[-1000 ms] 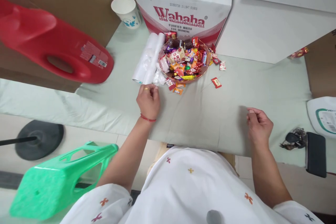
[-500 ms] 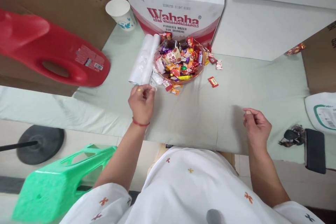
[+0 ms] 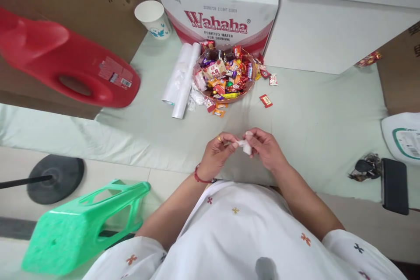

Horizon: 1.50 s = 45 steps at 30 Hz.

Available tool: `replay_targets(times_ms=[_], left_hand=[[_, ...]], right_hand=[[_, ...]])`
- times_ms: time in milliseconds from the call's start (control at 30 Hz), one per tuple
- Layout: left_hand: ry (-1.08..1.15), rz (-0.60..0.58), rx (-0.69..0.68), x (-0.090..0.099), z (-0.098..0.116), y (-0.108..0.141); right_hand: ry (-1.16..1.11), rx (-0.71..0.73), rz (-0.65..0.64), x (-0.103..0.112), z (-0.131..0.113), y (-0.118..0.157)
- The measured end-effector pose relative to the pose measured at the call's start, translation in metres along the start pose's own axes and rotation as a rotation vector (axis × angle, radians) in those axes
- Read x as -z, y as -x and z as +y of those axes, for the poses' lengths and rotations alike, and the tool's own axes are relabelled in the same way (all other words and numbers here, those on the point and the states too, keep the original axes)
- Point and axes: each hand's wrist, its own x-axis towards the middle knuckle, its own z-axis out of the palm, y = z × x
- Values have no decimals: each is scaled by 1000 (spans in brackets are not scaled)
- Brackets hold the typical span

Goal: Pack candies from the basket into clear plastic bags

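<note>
Near the table's front edge, my left hand [image 3: 216, 155] and my right hand [image 3: 264, 146] meet over a small crumpled white piece [image 3: 246, 147]. The thumb and finger of my left hand pinch its left end, and my right hand grips its other side. What the piece is made of is hard to tell. Beyond the hands stands a glass bowl [image 3: 226, 99] heaped with wrapped candies [image 3: 234, 72]. White plastic rolls [image 3: 184, 83] lie left of the bowl, with crumpled clear plastic [image 3: 197, 96] between them.
Loose candies [image 3: 266, 100] lie right of the bowl. A paper cup [image 3: 152, 17], a red jug [image 3: 75, 63] and a Wahaha box [image 3: 219, 13] stand behind and left. Keys [image 3: 365, 167], a black phone [image 3: 395, 186] and a white bottle [image 3: 403, 140] are at right. A green stool [image 3: 72, 223] is below left.
Both hands have come together in front of the bowl, the left from the rolls and the right from the right side. The white piece now shows between them. One roll's near end has shifted forward.
</note>
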Motion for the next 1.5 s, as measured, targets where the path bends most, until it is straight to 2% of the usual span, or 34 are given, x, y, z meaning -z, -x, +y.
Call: replay_targets(times_ms=[167,300,400,533,600,667,733,800,867,933,1000,1067,1133,1200,1267,1300,1367,1433,1500], left_hand=[[-178,19,-217,13,0,2],[-165,-47,-200,19,-7,6],[15,-6,-33,17,-12,3],[313,16,364,9,-14,-10],[336,-72,555,3,-14,-17],[336,-230,700,-4,-14,-22],[366,-387,760,-12,-15,-26],[383,-449,756,-18,-16,-27],[342,-394,692,-22,-18,-26],[249,-278,552,-23,-19,-24],[85,-157,323,-20,-19,-19],[-192,-95,24,-15,-17,-12],[-526,-123,-345,-8,-15,-3],[-797,-224,-704,-1,-14,6],[-966,-330,-933,5,-17,16],[-1024,-378,-976,7,-20,20],[-1097,-483,-956,13,-26,28],[-1071,-581,-875,19,-28,34],[-951,-572,-765,23,-25,35]], right_hand=[[-118,100,346,25,-4,-3],[-170,149,441,39,-12,1],[-109,170,411,42,-16,5],[-62,203,313,44,-18,9],[-45,218,265,46,-19,10],[-18,232,225,49,-20,11],[4,225,195,52,-21,12],[4,187,192,55,-22,13],[-11,131,230,60,-24,14],[-31,67,289,66,-25,15],[-68,-5,343,72,-26,14],[-122,-70,381,79,-26,14],[-164,-111,396,83,-26,12],[-186,-133,391,86,-25,11],[-205,-131,391,86,-25,10],[-212,-120,398,86,-25,9],[-203,-83,419,86,-26,9],[-158,-48,432,86,-28,9],[-106,-35,406,84,-29,11]])
